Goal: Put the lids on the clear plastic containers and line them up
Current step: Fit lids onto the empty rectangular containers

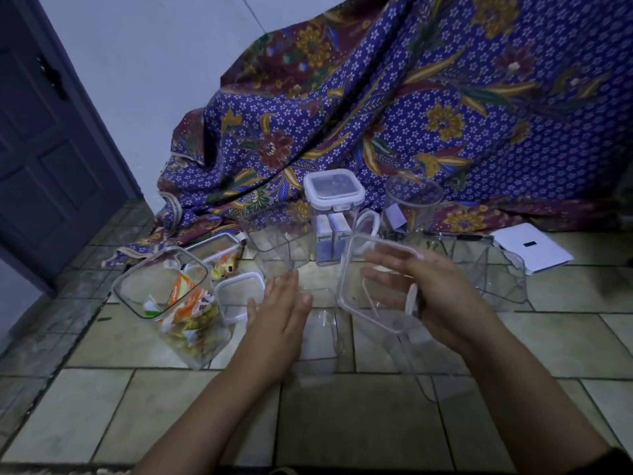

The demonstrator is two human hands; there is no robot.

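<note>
Gripping a clear square lid (373, 289) in the right hand (445, 303), thumb in front, fingers behind. Left hand (281, 313) flat, fingers straight, holding nothing, just left of the lid. Lid tilted on edge above an open clear container (322, 334) on the floor (359, 423).

No wording can be read: the orange and yellow snack packets (186, 303) inside the open clear plastic container (142, 269) carry print too blurred to make out, and the flat white box (537, 255) shows only a small dark mark
</note>
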